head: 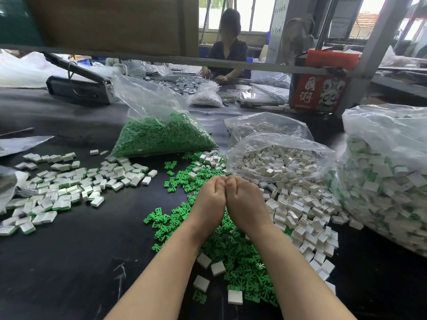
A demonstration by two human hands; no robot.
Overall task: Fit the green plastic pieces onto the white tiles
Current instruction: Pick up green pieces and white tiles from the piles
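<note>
My left hand (209, 197) and my right hand (245, 199) are pressed together side by side above the black table, backs up, thumbs touching at the far end. Their fingers curl under, so whatever lies between them is hidden. Beneath my wrists spreads a loose heap of green plastic pieces (240, 257). Bare white tiles (300, 211) are piled just to the right of my hands. A spread of white tiles with green fitted underneath (64, 188) lies at the left.
A clear bag of green pieces (161, 135) stands behind, a bag of white tiles (277, 160) at centre right, a large bag of fitted tiles (383, 181) at far right. A person (228, 51) works across the table. A red box (321, 88) stands beyond.
</note>
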